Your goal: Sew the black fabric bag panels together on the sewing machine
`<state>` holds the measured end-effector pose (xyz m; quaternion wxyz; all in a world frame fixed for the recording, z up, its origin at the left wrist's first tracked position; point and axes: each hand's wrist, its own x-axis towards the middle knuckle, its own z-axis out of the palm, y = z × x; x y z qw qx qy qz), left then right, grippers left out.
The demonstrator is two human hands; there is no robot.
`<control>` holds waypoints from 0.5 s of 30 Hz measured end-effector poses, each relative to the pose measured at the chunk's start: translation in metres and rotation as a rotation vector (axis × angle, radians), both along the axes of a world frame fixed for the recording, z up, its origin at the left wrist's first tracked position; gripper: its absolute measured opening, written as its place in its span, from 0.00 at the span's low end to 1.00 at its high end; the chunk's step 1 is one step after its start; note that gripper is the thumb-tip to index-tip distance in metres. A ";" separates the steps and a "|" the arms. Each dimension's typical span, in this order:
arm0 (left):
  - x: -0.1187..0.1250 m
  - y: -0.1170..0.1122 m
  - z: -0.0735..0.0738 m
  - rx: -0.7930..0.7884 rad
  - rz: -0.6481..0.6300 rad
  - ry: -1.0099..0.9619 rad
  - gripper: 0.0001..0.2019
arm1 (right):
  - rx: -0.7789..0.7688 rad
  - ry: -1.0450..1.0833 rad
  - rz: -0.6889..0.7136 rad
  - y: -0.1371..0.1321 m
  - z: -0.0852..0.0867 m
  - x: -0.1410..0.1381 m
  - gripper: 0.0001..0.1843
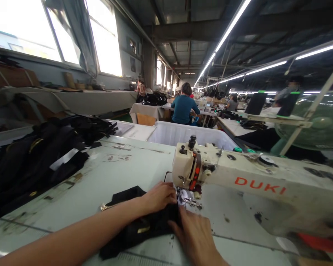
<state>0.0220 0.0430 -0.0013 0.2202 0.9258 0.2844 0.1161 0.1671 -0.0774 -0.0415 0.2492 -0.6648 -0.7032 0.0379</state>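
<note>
A black fabric piece (127, 236) with gold-coloured metal strips, which look like zip parts, lies on the pale sewing table (100, 188). Its right edge reaches the needle area of a sewing machine (187, 166). My left hand (161, 196) is closed on the fabric's upper part, fingers bent close beside the presser foot. Lower down, my right hand (195, 231) grips the right edge between thumb and fingers, just in front of the foot. The needle tip and the fabric under the fingers are hidden.
Dark garment pieces (44, 155) are heaped at the left. Behind the table stands a white plastic bin (191, 132). Black thread cones (255, 103) and a fan (322, 122) are at the right. A person in a blue top (183, 108) sits ahead, facing away.
</note>
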 end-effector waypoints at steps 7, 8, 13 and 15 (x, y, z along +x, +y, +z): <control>0.005 -0.002 -0.001 0.025 0.089 0.041 0.05 | 0.412 -0.258 0.293 0.008 0.002 0.015 0.16; 0.006 0.000 -0.003 0.032 0.093 0.045 0.05 | 0.424 -0.269 0.336 0.008 0.002 0.017 0.14; -0.004 -0.006 0.020 0.087 0.057 0.087 0.01 | 0.570 -0.292 0.367 0.010 -0.007 0.018 0.14; -0.015 -0.027 0.042 0.142 0.018 0.082 0.09 | 0.619 -0.250 0.358 0.011 -0.008 0.016 0.16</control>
